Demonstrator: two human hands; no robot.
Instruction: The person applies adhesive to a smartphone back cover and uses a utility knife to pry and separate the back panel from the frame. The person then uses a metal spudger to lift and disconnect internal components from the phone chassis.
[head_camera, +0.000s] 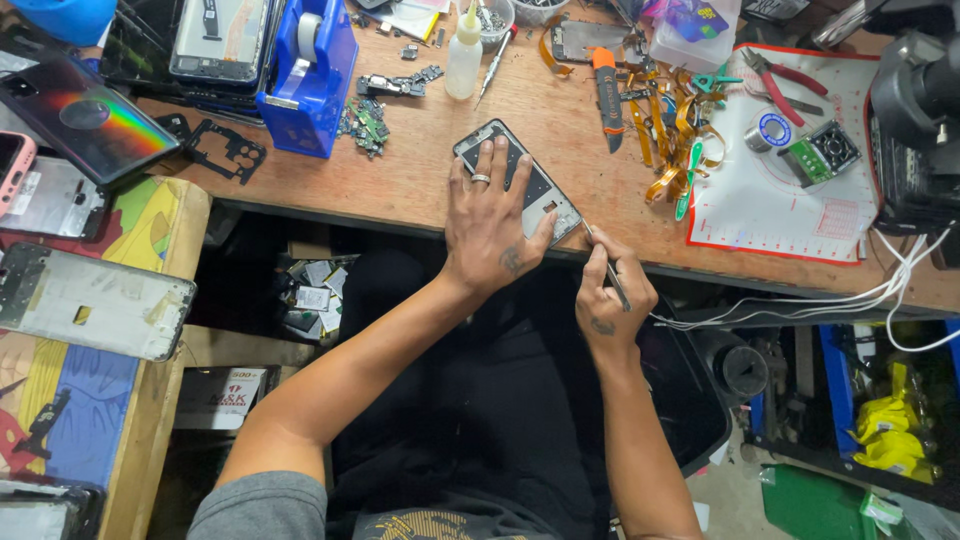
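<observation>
Silver-edged phone frame (520, 182) lies diagonally, left hand (490, 225) pressing flat, right hand (608, 290) gripping tweezers (606, 268).

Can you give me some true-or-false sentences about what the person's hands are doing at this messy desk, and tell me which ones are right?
1. The left hand presses flat on the opened dark phone frame. True.
2. The right hand holds a pair of red pliers. False: it grips a thin metal tool whose tip sits at the phone frame's near corner.
3. A silver ring is on a finger of the left hand. True.
4. The phone frame lies on the floor. False: it rests on the wooden workbench, close to its front edge.
5. The small white squeeze bottle lies tipped over. False: it stands upright, behind the phone frame.
</observation>
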